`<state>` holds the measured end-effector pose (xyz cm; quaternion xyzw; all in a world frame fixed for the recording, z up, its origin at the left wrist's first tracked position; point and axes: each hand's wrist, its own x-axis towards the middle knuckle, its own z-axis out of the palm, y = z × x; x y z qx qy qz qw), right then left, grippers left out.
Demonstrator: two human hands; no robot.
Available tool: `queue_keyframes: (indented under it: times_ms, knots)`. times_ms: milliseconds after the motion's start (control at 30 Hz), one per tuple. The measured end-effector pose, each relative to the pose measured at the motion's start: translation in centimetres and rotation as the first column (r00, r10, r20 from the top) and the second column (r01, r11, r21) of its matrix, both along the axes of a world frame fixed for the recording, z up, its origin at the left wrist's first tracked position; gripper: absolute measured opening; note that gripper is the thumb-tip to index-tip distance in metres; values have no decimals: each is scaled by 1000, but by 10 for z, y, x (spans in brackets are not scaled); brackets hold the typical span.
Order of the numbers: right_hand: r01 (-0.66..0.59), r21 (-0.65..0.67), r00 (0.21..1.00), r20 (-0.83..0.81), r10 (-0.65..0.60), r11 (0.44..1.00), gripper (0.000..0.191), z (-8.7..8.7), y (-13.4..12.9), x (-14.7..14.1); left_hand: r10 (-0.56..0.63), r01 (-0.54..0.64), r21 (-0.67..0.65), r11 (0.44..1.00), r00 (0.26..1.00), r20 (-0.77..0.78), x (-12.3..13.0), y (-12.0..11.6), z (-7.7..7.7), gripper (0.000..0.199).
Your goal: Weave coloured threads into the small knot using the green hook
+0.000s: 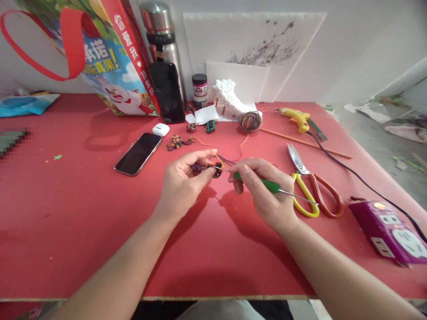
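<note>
Over the middle of the red table, my left hand (187, 178) pinches a small dark crochet piece (218, 170) between thumb and fingers. An orange strand of yarn runs over its raised index finger. My right hand (267, 186) is closed around the green handle of a crochet hook (271, 186). The hook's thin metal tip reaches left to the crochet piece; whether it sits inside a loop is too small to tell. Another metal end sticks out to the right of the handle. Behind my hands lies a multicoloured yarn ball (250, 121), with strands trailing toward them.
Scissors (302, 171), a yellow glue gun (295, 119) with a black cord, and a purple power socket (388, 231) lie to the right. Left are a phone (139, 154), an earbud case (160, 130) and a small multicoloured crochet piece (176, 142). A steel thermos (170, 53) and gift bag (123, 84) stand behind.
</note>
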<state>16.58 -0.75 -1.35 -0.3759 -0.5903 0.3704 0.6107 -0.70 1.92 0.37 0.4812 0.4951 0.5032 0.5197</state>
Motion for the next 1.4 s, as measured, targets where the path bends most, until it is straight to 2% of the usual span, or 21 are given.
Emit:
queue_keyframes:
  times_ms: [533, 833, 1000, 1200, 1300, 1400]
  knots:
    - [12, 55, 998, 66, -15, 998, 19, -4, 0, 0, 12, -10, 41, 999, 999, -49, -1, 0, -4, 30]
    - [0, 43, 997, 74, -4, 999, 18, -5, 0, -1, 12, -6, 67, 998, 996, -89, -2, 1, -7, 32]
    - [11, 84, 990, 139, -23, 996, 17, -5, -1, -1, -2, 9, 75, 997, 996, -93, -2, 0, -8, 36]
    - [32, 200, 955, 284, -89, 979, 16, -7, 1, -2, 20, -20, 8, 1000, 1000, 23, 2, 0, -6, 33]
    - [39, 289, 928, 345, -142, 957, 15, -8, 3, -2, -8, 13, -41, 999, 992, 125, 5, 1, -7, 40]
    - [40, 319, 916, 367, -162, 947, 15, -8, 4, -1, -19, 31, -64, 997, 982, 187, 6, 1, -7, 45]
